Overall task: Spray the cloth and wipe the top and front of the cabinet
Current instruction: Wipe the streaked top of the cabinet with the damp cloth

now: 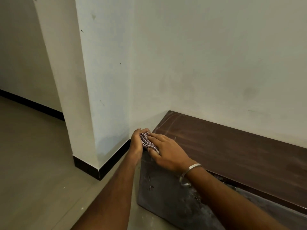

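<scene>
Checked cloth [148, 143] at cabinet [232, 146] left front corner, left hand [138, 141] fingers curled gripping it, right hand [167, 151] fingers flat pressing it, bare floor [36, 160] left of cabinet, cabinet's right end cut off, cloth mostly hidden.

Off-white walls [216, 55], scuffed and smudged, small dark marks. A square pillar [86, 80] juts out left of the inner corner. Black skirting [33, 103] runs along the wall base and wraps the pillar foot. Grey tiled floor [33, 163], pale specks. Light dim, even.
</scene>
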### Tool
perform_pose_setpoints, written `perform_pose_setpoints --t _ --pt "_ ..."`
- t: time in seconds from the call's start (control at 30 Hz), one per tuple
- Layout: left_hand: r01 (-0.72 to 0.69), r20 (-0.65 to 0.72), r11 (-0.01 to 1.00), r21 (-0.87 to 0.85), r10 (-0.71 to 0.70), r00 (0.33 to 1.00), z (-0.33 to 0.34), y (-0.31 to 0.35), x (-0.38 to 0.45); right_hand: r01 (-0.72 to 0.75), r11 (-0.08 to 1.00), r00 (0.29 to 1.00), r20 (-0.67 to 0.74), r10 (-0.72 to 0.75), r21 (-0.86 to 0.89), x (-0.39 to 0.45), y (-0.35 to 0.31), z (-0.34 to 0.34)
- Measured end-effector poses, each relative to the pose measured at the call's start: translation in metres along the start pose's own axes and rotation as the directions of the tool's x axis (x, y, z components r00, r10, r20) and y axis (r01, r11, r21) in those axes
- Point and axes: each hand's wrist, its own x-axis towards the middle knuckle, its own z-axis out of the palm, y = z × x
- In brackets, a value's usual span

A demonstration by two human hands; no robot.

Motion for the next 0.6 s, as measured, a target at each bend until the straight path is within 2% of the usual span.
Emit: perform_pose_setpoints --t 0.07,0.17,0.27,0.3,0.43,0.6 --pt "-0.020 -0.024 1.000 0.020 0.020 1.000 -0.003 -0.001 0.002 0.015 1.000 0.999 0.034 -0.015 0.023 0.007 0.005 -0.002" --pt "-0.010 -0.046 0.977 0.213 0.020 0.999 -0.002 -0.010 0.008 -0.008 0.999 0.997 0.077 0.005 0.035 0.019 0.029 -0.007" --pt "-0.105 -0.050 0.839 0.535 0.155 0.987 0.003 -0.015 0.009 -0.103 0.995 0.991 0.084 0.102 0.004 0.038 0.059 -0.013" --pt "-0.157 -0.037 0.795 0.586 0.219 0.975 0.005 -0.016 0.008 -0.129 0.992 0.988 0.085 0.129 -0.006 0.044 0.066 -0.014" --pt "-0.334 0.059 0.653 0.680 0.405 0.912 0.010 -0.016 0.004 -0.173 0.985 0.982 0.077 0.174 -0.020 0.060 0.078 -0.015" --pt "-0.473 0.180 0.469 0.746 0.541 0.822 0.010 -0.018 0.009 -0.127 0.992 0.989 0.074 0.128 -0.019 0.052 0.071 -0.010"
